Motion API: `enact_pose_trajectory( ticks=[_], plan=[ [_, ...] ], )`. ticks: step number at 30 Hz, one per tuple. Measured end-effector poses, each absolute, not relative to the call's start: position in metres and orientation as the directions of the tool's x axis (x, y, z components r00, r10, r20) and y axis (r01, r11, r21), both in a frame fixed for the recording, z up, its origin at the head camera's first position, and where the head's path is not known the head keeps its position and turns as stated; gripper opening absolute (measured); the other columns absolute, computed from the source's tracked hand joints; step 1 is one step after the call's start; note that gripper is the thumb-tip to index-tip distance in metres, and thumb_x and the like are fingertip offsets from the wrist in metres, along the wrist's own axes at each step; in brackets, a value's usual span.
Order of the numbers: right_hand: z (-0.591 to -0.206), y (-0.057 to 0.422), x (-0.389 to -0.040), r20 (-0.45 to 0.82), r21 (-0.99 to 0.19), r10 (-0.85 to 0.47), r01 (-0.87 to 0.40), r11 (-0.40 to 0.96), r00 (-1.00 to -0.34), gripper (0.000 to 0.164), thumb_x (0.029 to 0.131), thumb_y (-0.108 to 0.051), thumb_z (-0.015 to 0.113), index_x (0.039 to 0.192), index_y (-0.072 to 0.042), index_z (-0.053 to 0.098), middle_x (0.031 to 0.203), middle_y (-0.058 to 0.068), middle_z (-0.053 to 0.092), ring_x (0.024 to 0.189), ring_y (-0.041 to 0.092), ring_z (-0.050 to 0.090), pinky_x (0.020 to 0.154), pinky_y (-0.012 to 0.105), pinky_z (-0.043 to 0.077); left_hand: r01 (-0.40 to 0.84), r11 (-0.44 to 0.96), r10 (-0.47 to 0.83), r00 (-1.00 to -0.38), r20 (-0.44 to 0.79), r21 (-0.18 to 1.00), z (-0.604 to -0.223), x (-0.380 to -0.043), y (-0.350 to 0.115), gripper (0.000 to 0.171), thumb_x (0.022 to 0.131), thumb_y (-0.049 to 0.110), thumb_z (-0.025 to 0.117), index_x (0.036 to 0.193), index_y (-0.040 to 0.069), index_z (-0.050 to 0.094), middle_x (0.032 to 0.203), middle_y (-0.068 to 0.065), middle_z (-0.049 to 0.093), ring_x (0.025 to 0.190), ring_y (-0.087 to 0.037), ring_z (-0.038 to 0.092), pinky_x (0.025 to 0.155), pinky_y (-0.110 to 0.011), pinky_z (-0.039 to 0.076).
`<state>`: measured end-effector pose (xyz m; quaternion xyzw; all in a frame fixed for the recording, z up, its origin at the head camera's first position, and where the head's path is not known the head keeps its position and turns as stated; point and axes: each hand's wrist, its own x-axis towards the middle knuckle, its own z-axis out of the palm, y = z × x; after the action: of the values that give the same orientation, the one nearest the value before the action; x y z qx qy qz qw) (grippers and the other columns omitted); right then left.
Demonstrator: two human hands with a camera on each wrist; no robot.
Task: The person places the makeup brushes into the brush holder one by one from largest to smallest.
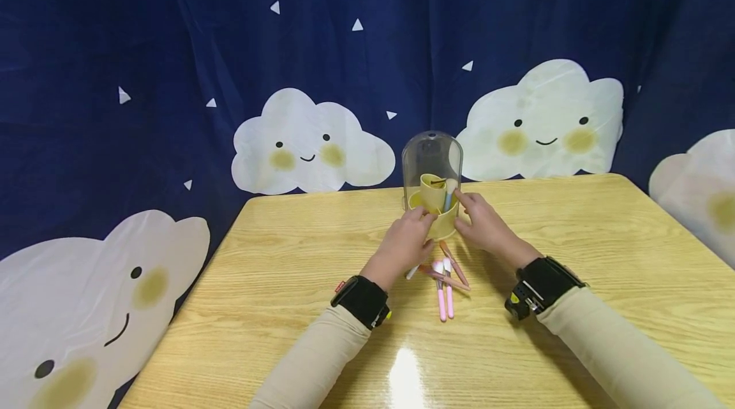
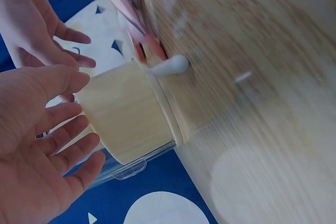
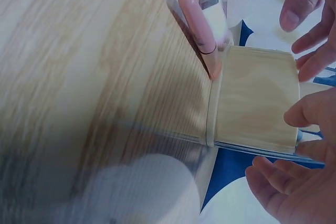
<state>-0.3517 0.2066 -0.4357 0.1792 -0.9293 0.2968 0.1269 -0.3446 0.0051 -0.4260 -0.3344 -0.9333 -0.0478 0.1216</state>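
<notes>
A pale yellow brush holder [image 1: 443, 227] with a smaller raised cup [image 1: 432, 192] stands under a clear dome [image 1: 432, 147] at the table's far side. A light blue brush [image 1: 448, 198] leans inside it, and a dark thin item lies across the small cup. My left hand [image 1: 404, 240] reaches to the holder's front rim, fingers loosely bent; in the left wrist view nothing shows between them. At the right side, my right hand [image 1: 485, 224] has its fingertips at the dome and rim, fingers spread. Whether they touch the blue brush is hidden.
Several makeup brushes [image 1: 441, 300] with pink handles lie in a loose pile before the holder. A white-tipped item [image 2: 176, 64] lies by its base. The wooden table [image 1: 275, 256] meets a dark blue curtain [image 1: 321, 52] with cloud shapes.
</notes>
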Motion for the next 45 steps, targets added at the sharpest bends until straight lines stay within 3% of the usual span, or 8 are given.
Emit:
enact_pose_trajectory(
  ticks=[6, 10, 19, 27, 30, 35, 39, 45],
  plan=[
    [-0.436, 0.205, -0.352, 0.363, -0.497, -0.272, -0.432, 0.752, -0.891, 0.06, 0.094, 0.0, 0.056, 0.148, 0.016, 0.036, 0.136, 0.041, 0.045, 0.11, 0.049, 0.06, 0.092, 0.057, 0.053, 0.671, 0.741, 0.638, -0.712, 0.293, 0.014, -0.423, -0.344, 0.008, 0.046, 0.095, 0.024, 0.071, 0.137, 0.007, 0.061, 0.128, -0.004, 0.061, 0.112, -0.018, 0.062, 0.09, -0.03, 0.056],
    [-0.438, 0.206, -0.351, 0.378, -0.481, -0.283, -0.449, 0.753, -0.881, 0.057, 0.095, 0.0, 0.057, 0.147, 0.016, 0.039, 0.138, 0.04, 0.046, 0.112, 0.05, 0.06, 0.093, 0.057, 0.053, 0.698, 0.715, 0.657, -0.693, 0.297, 0.046, -0.421, -0.343, 0.005, 0.047, 0.096, 0.024, 0.071, 0.137, 0.004, 0.06, 0.131, -0.006, 0.062, 0.115, -0.018, 0.062, 0.096, -0.027, 0.053],
    [-0.436, 0.212, -0.345, 0.393, -0.464, -0.304, -0.473, 0.749, -0.868, 0.056, 0.096, -0.001, 0.059, 0.147, 0.013, 0.041, 0.143, 0.036, 0.046, 0.117, 0.05, 0.059, 0.097, 0.058, 0.051, 0.57, 0.815, 0.534, -0.81, 0.244, 0.106, -0.414, -0.343, -0.006, 0.043, 0.099, 0.023, 0.066, 0.137, 0.004, 0.062, 0.139, -0.011, 0.06, 0.127, -0.024, 0.059, 0.104, -0.032, 0.05],
    [-0.433, 0.212, -0.345, 0.347, -0.489, -0.302, -0.446, 0.75, -0.888, 0.055, 0.095, -0.002, 0.06, 0.144, 0.014, 0.042, 0.126, 0.036, 0.058, 0.101, 0.047, 0.065, 0.086, 0.055, 0.056, 0.57, 0.811, 0.527, -0.811, 0.255, 0.136, -0.42, -0.345, -0.007, 0.04, 0.1, 0.021, 0.064, 0.136, 0.004, 0.063, 0.136, -0.011, 0.062, 0.124, -0.024, 0.06, 0.103, -0.031, 0.051],
    [-0.43, 0.208, -0.338, 0.338, -0.481, -0.253, -0.397, 0.782, -0.907, 0.043, 0.092, -0.002, 0.061, 0.132, 0.014, 0.053, 0.108, 0.03, 0.065, 0.088, 0.038, 0.066, 0.074, 0.047, 0.057, 0.574, 0.806, 0.53, -0.809, 0.255, 0.147, -0.422, -0.345, -0.006, 0.04, 0.1, 0.021, 0.063, 0.137, 0.005, 0.062, 0.136, -0.011, 0.062, 0.124, -0.024, 0.06, 0.103, -0.031, 0.051],
    [-0.425, 0.195, -0.322, 0.27, -0.493, -0.252, -0.358, 0.793, -0.929, 0.002, 0.086, 0.0, 0.066, 0.085, 0.001, 0.065, 0.074, 0.008, 0.062, 0.065, 0.019, 0.055, 0.058, 0.031, 0.046, 0.57, 0.799, 0.521, -0.816, 0.25, 0.191, -0.424, -0.344, -0.007, 0.041, 0.1, 0.02, 0.063, 0.138, 0.005, 0.061, 0.137, -0.011, 0.061, 0.126, -0.025, 0.06, 0.104, -0.032, 0.05],
    [-0.428, 0.182, -0.314, 0.116, -0.515, -0.369, -0.374, 0.772, -0.922, 0.026, 0.087, -0.005, 0.073, 0.065, -0.01, 0.059, 0.059, -0.004, 0.052, 0.055, 0.01, 0.047, 0.053, 0.024, 0.038, 0.542, 0.797, 0.492, -0.839, 0.234, 0.266, -0.426, -0.345, -0.008, 0.041, 0.1, 0.019, 0.063, 0.139, 0.007, 0.061, 0.139, -0.01, 0.06, 0.129, -0.024, 0.058, 0.107, -0.034, 0.048],
    [-0.436, 0.177, -0.312, -0.047, -0.511, -0.38, -0.305, 0.804, -0.924, 0.039, 0.086, -0.012, 0.079, 0.055, -0.012, 0.056, 0.047, -0.008, 0.047, 0.044, 0.006, 0.042, 0.046, 0.019, 0.031, 0.523, 0.797, 0.49, -0.853, 0.181, 0.302, -0.427, -0.343, -0.007, 0.044, 0.102, 0.02, 0.061, 0.145, 0.009, 0.056, 0.143, -0.009, 0.058, 0.132, -0.023, 0.056, 0.11, -0.034, 0.045]
  ],
)
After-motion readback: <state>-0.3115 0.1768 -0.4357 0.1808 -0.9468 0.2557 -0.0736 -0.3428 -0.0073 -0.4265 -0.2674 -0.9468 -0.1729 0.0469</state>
